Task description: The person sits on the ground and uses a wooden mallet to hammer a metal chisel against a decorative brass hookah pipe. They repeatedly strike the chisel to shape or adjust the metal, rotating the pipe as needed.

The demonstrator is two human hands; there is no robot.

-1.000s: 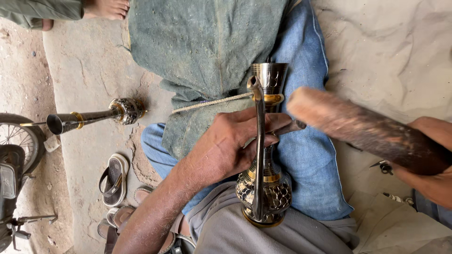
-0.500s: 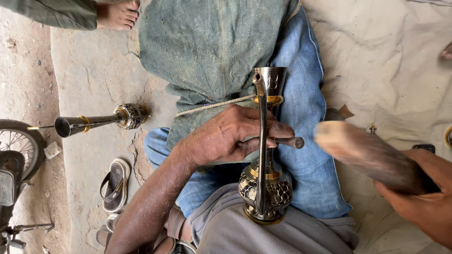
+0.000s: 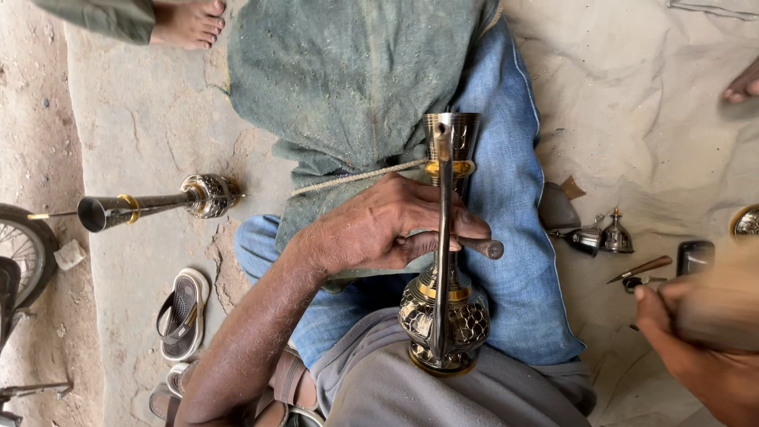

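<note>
Left hand: the left hand (image 3: 379, 229) is wrapped around a thin steel punch (image 3: 481, 247) and the long stem of the brass vessel (image 3: 444, 261), fingers curled shut, thumb pressing the stem
Right hand: the right hand (image 3: 704, 356) sits at the lower right edge of view, closed on the handle of a wooden mallet (image 3: 723, 304); the head is blurred, so its exact shape cannot be told
Vessel: an engraved brass piece with a round patterned belly and flared mouth, lying along the person's lap on the blue cloth (image 3: 522, 237), belly braced against the grey trousers (image 3: 443, 387)
Punch: its tip pokes out past the fingers, crossing the stem just above the belly
Doing it well: in my judgement the punch should stay square to the metal, the vessel pinned firmly between the knees, and the mallet should land flat on the punch end, clear of the knuckles
Risk: a glancing blow could skid the tip over the engraving
Floor nearby: a second brass stem (image 3: 150, 205) lies on the stone floor (image 3: 150, 119) to the left, beside a sandal (image 3: 182, 312); small brass fittings (image 3: 601, 236) and a wooden-handled tool (image 3: 640, 269) lie to the right
Others: a bare foot (image 3: 190, 22) shows at the top edge
</note>
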